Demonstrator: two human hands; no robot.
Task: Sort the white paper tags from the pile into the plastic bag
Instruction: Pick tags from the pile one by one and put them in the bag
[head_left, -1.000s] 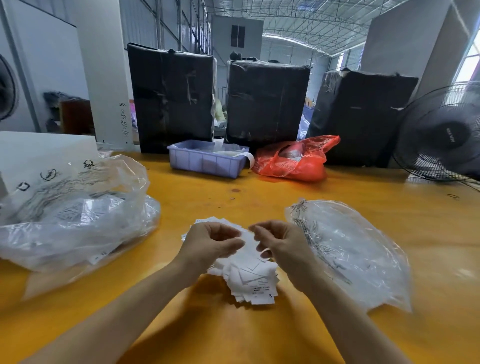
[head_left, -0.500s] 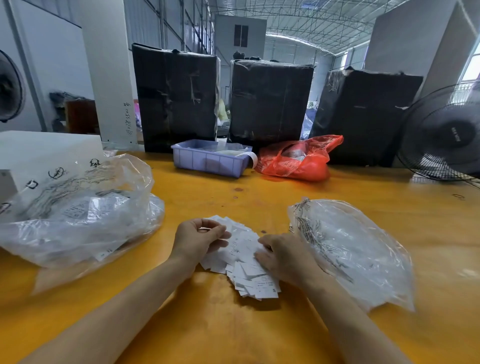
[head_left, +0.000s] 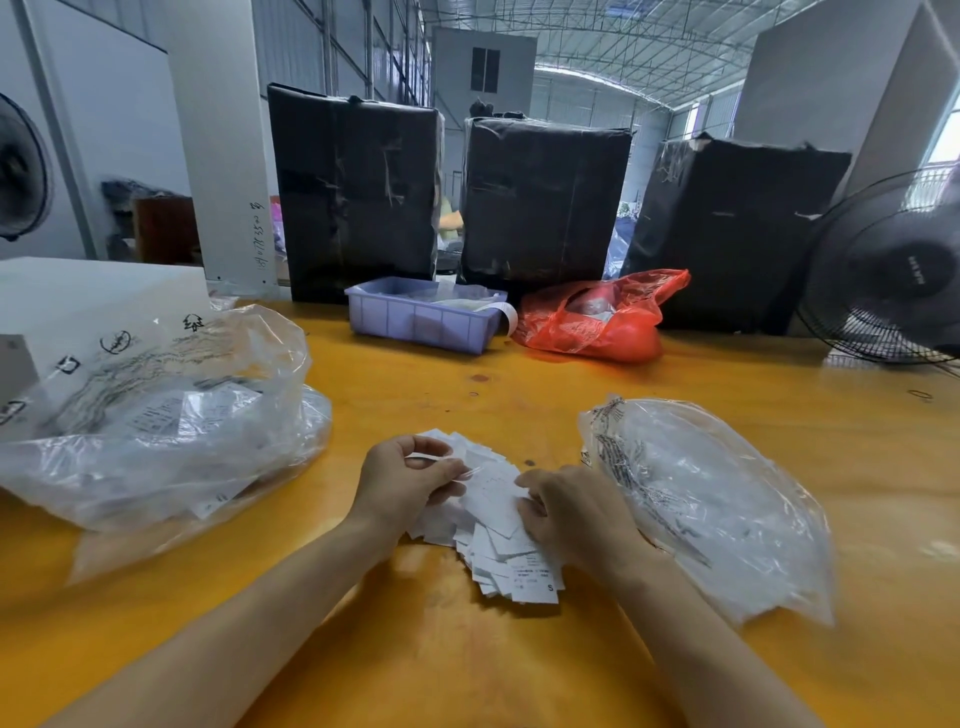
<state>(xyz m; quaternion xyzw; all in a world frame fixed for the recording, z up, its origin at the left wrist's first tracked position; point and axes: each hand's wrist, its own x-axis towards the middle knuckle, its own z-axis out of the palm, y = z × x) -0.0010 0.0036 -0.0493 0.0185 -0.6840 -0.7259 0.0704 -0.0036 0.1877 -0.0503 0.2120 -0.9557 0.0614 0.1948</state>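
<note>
Both hands pinch tags on the pile of white paper tags (head_left: 493, 525), left hand (head_left: 402, 486) at its 10 o'clock edge, right hand (head_left: 569, 514) at 3 o'clock, nearer the plastic bag (head_left: 711, 509) lying just rightward, long axis running 10-to-4 o'clock.

Warehouse hall: arched metal-truss roof (head_left: 597, 47), white pillar (head_left: 223, 145), daylit window (head_left: 943, 140), orange table (head_left: 467, 665).
</note>
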